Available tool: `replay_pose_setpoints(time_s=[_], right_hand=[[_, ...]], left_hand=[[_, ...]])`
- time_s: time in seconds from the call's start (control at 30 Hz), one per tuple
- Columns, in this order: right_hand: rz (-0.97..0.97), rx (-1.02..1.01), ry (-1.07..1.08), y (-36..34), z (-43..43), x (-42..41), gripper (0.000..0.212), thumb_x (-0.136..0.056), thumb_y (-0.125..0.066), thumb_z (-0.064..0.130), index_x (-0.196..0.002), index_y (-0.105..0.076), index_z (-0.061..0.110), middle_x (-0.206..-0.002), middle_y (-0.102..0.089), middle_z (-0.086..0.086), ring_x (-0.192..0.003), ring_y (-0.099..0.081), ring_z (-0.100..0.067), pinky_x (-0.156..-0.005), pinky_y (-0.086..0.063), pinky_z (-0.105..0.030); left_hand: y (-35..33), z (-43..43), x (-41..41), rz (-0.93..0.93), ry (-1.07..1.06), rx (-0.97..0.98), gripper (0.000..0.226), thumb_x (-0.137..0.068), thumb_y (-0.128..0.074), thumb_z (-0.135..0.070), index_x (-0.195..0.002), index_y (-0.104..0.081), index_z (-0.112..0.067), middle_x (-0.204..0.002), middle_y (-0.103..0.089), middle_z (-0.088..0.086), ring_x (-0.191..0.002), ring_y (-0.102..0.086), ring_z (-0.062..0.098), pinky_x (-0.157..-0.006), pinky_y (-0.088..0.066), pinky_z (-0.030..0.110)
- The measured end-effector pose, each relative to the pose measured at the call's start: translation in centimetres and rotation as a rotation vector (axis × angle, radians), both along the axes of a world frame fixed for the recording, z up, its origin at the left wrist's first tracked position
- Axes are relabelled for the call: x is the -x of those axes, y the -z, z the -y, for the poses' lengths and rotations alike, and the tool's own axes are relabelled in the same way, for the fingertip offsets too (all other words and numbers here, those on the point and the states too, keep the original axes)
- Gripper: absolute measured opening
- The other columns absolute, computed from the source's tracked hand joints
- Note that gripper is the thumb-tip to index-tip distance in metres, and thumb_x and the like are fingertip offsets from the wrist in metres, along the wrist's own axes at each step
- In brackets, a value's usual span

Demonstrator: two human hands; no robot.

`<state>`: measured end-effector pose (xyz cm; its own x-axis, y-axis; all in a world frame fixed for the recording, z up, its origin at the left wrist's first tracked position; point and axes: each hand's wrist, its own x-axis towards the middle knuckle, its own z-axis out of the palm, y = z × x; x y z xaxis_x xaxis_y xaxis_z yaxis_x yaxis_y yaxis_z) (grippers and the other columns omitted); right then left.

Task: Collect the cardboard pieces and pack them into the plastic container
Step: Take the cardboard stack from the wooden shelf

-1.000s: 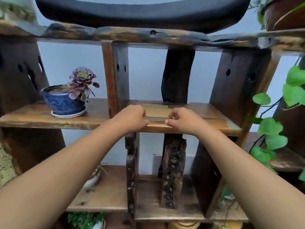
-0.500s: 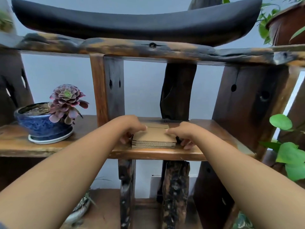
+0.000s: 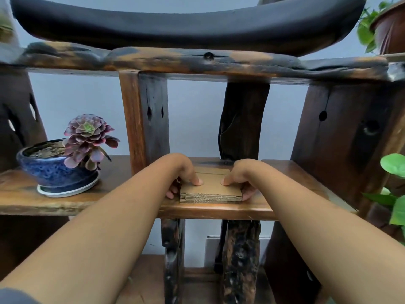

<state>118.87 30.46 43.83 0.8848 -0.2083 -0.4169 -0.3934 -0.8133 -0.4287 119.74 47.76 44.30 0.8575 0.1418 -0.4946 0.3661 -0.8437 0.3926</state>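
A stack of several brown cardboard pieces (image 3: 210,191) lies on the wooden shelf (image 3: 219,208), near its front edge. My left hand (image 3: 182,172) grips the stack's left side, thumb on top and fingers under the edge. My right hand (image 3: 241,174) holds the right side the same way. One more cardboard piece (image 3: 211,170) lies flat just behind the stack. No plastic container is in view.
A blue pot with a purple succulent (image 3: 65,159) stands on the shelf to the left. Dark wooden uprights (image 3: 144,119) flank the compartment. Green leaves (image 3: 392,183) hang at the right. A black curved object (image 3: 188,20) sits on the top board.
Both hands have gathered the cardboard into a neat stack and closed on its two sides. The camera has come closer to the shelf.
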Motion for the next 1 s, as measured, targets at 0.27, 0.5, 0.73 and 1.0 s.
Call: replay_pose_setpoints(time_s=[0.27,0.5,0.73,1.0], right_hand=[[0.089,0.051,-0.052,0.6,0.1,0.0,0.052,-0.09,-0.064,0.039,-0.129,-0.051,0.007,-0.104,-0.062,-0.013,-0.091,-0.063,-0.025,-0.09,-0.057,-0.038],[0.172,-0.043,-0.068,0.8,0.4,1.0,0.049,-0.087,-0.066,0.034,-0.128,-0.049,0.013,-0.096,-0.06,-0.01,-0.083,-0.061,-0.023,-0.079,-0.054,-0.037],[0.239,-0.144,-0.041,0.8,0.6,2.8,0.049,-0.086,-0.068,0.03,-0.127,-0.046,0.014,-0.09,-0.052,-0.004,-0.077,-0.056,-0.02,-0.054,-0.044,-0.031],[0.28,-0.418,0.034,1.4,0.1,6.0,0.041,-0.085,-0.071,0.021,-0.115,-0.044,0.012,-0.113,-0.057,-0.013,-0.082,-0.057,-0.021,-0.057,-0.049,-0.033]], left_hand=[[0.8,-0.6,-0.1,0.051,-0.059,0.166,0.074,-0.078,-0.077,-0.041,-0.135,-0.044,-0.008,-0.104,-0.055,0.01,-0.089,-0.053,0.021,-0.093,-0.052,0.032],[1.0,-0.6,0.7,0.049,-0.091,0.278,0.061,-0.082,-0.074,-0.034,-0.13,-0.048,-0.005,-0.117,-0.058,0.011,-0.105,-0.057,0.024,-0.094,-0.051,0.032],[0.8,-0.2,2.9,0.027,-0.151,0.511,0.052,-0.087,-0.07,-0.017,-0.131,-0.047,-0.002,-0.13,-0.058,0.018,-0.116,-0.06,0.033,-0.1,-0.051,0.045],[0.0,-0.7,7.3,0.163,-0.146,0.501,0.063,-0.084,-0.073,-0.014,-0.137,-0.04,-0.002,-0.128,-0.056,0.018,-0.112,-0.058,0.032,-0.099,-0.05,0.046]])
